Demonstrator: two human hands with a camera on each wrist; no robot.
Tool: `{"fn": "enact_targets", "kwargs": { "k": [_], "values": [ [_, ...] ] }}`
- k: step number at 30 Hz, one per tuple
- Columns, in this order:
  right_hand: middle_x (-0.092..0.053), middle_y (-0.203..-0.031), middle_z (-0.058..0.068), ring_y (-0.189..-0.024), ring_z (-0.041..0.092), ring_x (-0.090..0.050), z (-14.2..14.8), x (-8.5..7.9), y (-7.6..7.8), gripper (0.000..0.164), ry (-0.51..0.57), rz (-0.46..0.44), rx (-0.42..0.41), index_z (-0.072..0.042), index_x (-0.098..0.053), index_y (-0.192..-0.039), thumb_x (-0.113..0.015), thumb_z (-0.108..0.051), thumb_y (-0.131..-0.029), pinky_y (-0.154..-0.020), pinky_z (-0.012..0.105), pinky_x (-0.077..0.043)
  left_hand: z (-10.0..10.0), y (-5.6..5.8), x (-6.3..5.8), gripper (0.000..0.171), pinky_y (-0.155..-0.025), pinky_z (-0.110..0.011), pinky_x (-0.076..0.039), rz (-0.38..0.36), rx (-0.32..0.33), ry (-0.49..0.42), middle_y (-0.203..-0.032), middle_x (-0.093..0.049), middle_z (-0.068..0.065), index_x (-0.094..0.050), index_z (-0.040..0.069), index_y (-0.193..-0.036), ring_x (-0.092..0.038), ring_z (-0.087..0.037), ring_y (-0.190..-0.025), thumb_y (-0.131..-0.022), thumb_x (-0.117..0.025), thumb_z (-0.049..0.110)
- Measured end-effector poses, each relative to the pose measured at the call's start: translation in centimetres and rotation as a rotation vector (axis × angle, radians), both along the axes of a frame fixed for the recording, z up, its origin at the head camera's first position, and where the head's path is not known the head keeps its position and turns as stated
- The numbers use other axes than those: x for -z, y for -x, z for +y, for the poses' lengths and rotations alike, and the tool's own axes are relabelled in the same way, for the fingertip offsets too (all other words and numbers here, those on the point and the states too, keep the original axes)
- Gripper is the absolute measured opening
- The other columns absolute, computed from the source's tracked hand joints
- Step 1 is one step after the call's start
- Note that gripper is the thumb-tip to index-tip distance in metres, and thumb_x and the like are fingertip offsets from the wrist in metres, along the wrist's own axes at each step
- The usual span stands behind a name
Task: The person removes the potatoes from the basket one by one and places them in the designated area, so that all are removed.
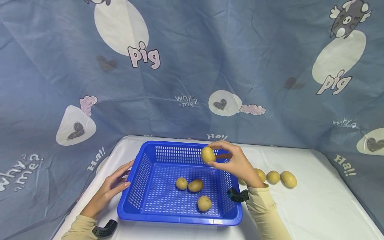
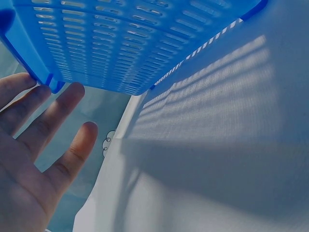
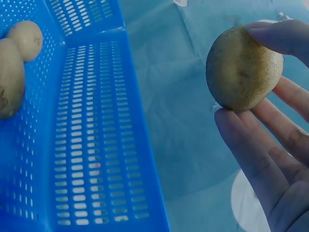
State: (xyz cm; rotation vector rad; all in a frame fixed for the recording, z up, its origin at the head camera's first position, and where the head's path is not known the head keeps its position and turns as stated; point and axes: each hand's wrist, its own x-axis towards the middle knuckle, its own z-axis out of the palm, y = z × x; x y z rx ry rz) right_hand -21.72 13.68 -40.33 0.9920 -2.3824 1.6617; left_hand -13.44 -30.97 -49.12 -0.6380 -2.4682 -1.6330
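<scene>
My right hand (image 1: 232, 160) pinches a potato (image 1: 208, 155) between thumb and fingertips, over the right far part of a blue plastic basket (image 1: 180, 219). In the right wrist view the held potato (image 3: 244, 69) shows round and brownish yellow. Three potatoes lie on the basket floor: a small round one (image 1: 181, 183), a darker oval one (image 1: 195, 186) and another (image 1: 204, 203) nearer the front. At the basket's left side my left hand (image 1: 109, 188) has its fingers spread, fingertips right at the rim. From the left wrist view, those fingers (image 2: 72, 150) look straight and relaxed.
Several potatoes lie on the white-covered table (image 1: 315, 200) right of the basket, among them a round one (image 1: 273, 177) and an oval one (image 1: 289, 179); my right forearm partly hides others. A blue printed cloth (image 1: 186, 66) hangs behind the table.
</scene>
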Motion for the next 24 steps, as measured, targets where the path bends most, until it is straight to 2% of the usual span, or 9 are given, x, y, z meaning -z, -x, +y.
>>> {"fn": "enact_targets", "kwargs": {
  "k": [8, 24],
  "values": [
    [-0.071, -0.127, 0.005, -0.114, 0.011, -0.068, 1.6, 0.0, -0.7, 0.048, -0.026, 0.044, 0.036, -0.015, -0.071, -0.125, -0.088, -0.01, -0.081, -0.089, 0.032, -0.063, 0.2, -0.2, -0.3, 0.064, -0.104, -0.011, -0.043, -0.014, -0.003, 0.008, -0.164, -0.038, -0.017, -0.036, 0.012, -0.161, -0.051, 0.004, -0.133, -0.1, -0.054, 0.002],
    [-0.071, -0.124, 0.011, -0.112, 0.007, -0.068, 4.4, 0.8, -2.6, 0.051, -0.004, 0.06, 0.066, -0.01, -0.07, -0.125, -0.089, -0.004, -0.078, -0.084, 0.034, -0.064, 0.2, -0.1, -0.2, 0.064, -0.103, -0.012, -0.044, -0.009, -0.001, 0.011, -0.164, -0.04, -0.009, -0.036, 0.012, -0.161, -0.051, 0.004, -0.132, -0.1, -0.054, 0.002]
  ]
}}
